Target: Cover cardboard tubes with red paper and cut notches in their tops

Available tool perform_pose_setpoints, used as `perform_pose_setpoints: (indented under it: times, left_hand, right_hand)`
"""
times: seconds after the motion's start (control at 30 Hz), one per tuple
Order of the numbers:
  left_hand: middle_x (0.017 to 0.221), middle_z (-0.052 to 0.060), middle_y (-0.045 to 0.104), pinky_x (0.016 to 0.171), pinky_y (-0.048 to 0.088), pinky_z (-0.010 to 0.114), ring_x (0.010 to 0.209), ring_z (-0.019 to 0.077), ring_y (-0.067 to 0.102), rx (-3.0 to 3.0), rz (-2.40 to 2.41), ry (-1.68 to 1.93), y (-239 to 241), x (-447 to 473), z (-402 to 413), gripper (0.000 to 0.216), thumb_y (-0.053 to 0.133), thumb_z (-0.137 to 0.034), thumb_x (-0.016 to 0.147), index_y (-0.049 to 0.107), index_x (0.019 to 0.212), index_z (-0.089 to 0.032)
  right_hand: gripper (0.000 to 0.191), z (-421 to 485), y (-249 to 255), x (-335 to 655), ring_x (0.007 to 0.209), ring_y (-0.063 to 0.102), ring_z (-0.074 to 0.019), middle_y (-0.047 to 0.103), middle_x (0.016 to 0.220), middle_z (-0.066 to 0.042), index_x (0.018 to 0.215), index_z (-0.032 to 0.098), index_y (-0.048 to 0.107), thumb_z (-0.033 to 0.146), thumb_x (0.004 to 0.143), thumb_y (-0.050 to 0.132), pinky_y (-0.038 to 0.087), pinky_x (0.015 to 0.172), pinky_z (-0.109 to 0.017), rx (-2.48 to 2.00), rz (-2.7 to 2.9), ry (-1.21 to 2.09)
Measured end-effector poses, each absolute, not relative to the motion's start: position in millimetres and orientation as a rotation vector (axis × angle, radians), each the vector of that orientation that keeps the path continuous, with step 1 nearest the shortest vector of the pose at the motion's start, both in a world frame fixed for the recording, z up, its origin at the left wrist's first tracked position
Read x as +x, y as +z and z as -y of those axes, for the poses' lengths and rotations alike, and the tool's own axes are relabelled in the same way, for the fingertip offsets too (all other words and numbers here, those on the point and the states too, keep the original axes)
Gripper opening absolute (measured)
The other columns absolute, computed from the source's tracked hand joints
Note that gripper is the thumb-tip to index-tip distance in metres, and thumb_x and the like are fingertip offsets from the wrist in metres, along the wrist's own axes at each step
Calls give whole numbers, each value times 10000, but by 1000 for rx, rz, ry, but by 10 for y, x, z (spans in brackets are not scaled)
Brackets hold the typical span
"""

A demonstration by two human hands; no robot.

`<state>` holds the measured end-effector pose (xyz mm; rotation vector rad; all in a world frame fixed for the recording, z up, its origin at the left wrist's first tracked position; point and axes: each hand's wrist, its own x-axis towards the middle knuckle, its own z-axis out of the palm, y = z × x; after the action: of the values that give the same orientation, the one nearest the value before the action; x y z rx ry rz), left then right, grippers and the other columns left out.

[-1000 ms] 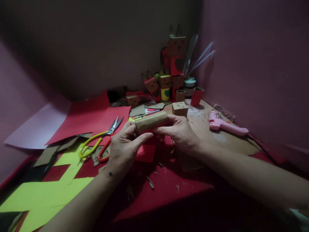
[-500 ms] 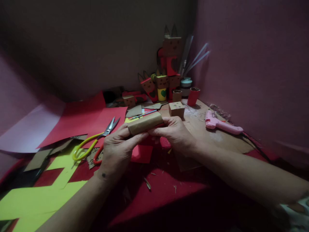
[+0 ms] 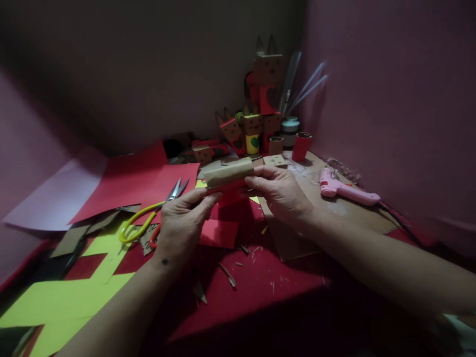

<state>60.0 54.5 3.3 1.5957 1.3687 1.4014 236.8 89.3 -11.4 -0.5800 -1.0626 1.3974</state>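
Both my hands hold a brown cardboard tube (image 3: 227, 171) lying sideways above the red table cover, with a strip of red paper (image 3: 227, 188) under it. My left hand (image 3: 184, 223) pinches the tube's left end and the red strip between thumb and fingers. My right hand (image 3: 280, 192) grips the right end, fingers curled over it. Scissors (image 3: 156, 214) with one yellow and one red handle lie just left of my left hand.
A pink glue gun (image 3: 344, 191) with its cord lies on a cardboard sheet (image 3: 293, 238) at right. Cardboard-box animal figures (image 3: 260, 119) and a red tube cup (image 3: 301, 146) stand at the back. Red paper sheets (image 3: 137, 181) and yellow paper (image 3: 63, 297) lie left.
My hands have lifted the tube a little higher and further from me. The red strip now shows beneath it, and my left fingers have shifted to pinch it from below.
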Motion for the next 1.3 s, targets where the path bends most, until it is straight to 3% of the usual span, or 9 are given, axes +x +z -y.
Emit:
perform_pose_setpoints:
  times: [0.1,0.2,0.4,0.67,0.73,0.9,1.13,1.3]
  left_hand:
    - [508,-39,615,449,375,202,444,73,478,1509,-1301,1368,47,623,-542,122,695,-270,797,743,716,-192]
    - [636,8,711,509,463,203,513,97,580,1428,-1206,1323,28,636,-559,111,722,-274,779,756,790,-169]
    - [670,27,725,589,518,210,607,124,647,1273,-1100,1347,-27,604,-609,125,724,-246,778,754,849,-148]
    - [531,-26,648,461,405,185,466,73,524,1465,-1258,1364,48,602,-562,132,706,-213,774,726,649,-174]
    - [553,-42,644,506,422,197,513,81,528,1581,-1330,1402,37,596,-546,66,720,-214,758,755,702,-209]
    - [897,-8,734,808,481,274,854,163,624,1810,-1353,1508,12,550,-556,120,740,-243,751,786,858,-270]
    - [754,17,742,659,535,290,707,183,664,1390,-1201,1252,129,536,-551,184,776,-318,713,779,867,-217]
    - [780,14,757,699,545,291,733,188,670,1415,-1181,1301,131,556,-566,218,811,-288,661,788,869,-229]
  right_hand:
    - [184,-895,-133,2357,720,671,-119,722,780,7,797,183,736,233,649,833,568,759,-297,-548,1047,1418]
    - [167,-890,-138,2354,710,667,-120,716,776,9,797,181,729,220,663,820,565,784,-322,-539,1053,1437]
    - [176,-857,-134,2354,757,666,-119,726,808,21,850,205,748,183,681,792,549,838,-327,-537,1166,1429]
    - [190,-820,-122,2368,619,643,-124,714,647,3,872,204,780,327,728,762,548,644,-287,-680,1286,1260]
    - [210,-817,-102,2380,591,649,-129,716,641,-7,881,197,779,340,727,761,549,608,-283,-691,1287,1277]
    - [243,-855,-89,2401,522,627,-112,721,692,-15,917,188,775,335,724,756,524,518,-250,-654,1324,1308]
    - [152,-837,-55,2422,417,450,-57,589,528,47,834,189,786,252,698,757,360,408,-203,-806,1467,1161]
    - [199,-810,-55,2406,407,427,-58,611,581,31,891,179,776,303,751,709,323,390,-217,-785,1417,1200]
